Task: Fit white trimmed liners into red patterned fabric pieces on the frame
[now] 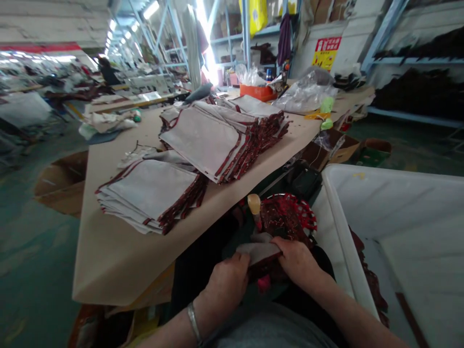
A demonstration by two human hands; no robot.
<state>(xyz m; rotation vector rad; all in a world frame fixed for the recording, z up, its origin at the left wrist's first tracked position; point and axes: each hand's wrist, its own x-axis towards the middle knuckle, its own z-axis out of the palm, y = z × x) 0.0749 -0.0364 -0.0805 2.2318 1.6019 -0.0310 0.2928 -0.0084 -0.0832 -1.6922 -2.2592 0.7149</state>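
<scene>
You sit at a brown counter in a large workroom, with rows of lights overhead, blue shelves behind and a green floor. On your right a big white bin holds dark red pieces. Two stacks of pale panels lie on the counter: the bigger stack sits farther back, and the smaller stack is nearer its left end, close beside it. A clear plastic bag and an orange box stand toward the far end.

Bare counter runs along the near edge, widest at the near left corner. Between the counter and the bin, a red basket sits just beyond your hands.

The cloth is over your lap, below the counter's edge; it is pale grey, dark red along its border, and folded or bunched. Your left hand pinches its left side, fingers curled; your right hand pinches its right side, fingers pressed together.
</scene>
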